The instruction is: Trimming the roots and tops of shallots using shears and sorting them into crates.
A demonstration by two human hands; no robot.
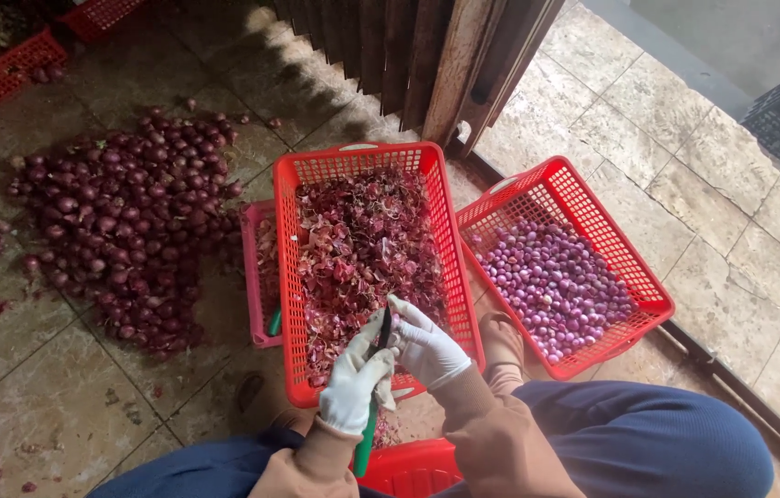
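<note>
From the head camera, looking straight down: both gloved hands meet over the near end of the middle red basket (290, 277), the one heaped with dry reddish-purple peelings (362, 244). The left hand (353, 378) is curled shut around a green-handled knife (368, 441), its handle running down toward the lap. The right hand (427, 349) has its fingertips (397, 323) drawn together against the left thumb, pinching something small and dark between them — likely a shallot (385, 325), though it is nearly all covered by glove.

Judging by the others around, that bulb is light, firm and round, with loose papery skin that slips; a pinch at the two ends looks steadier than one on the sides. Thin white gloves give little protection so near the blade.

To the right sits a second red basket (583, 198) of pale peeled bulbs (551, 281); to the left, a wide pile of unpeeled shallots (122, 217) on the tiled floor (58, 369).

The knife blade itself is hidden behind the fingers. A pink tray (256, 277) is mostly tucked under the middle basket, and another red crate (408, 466) between the knees is cut off.
</note>
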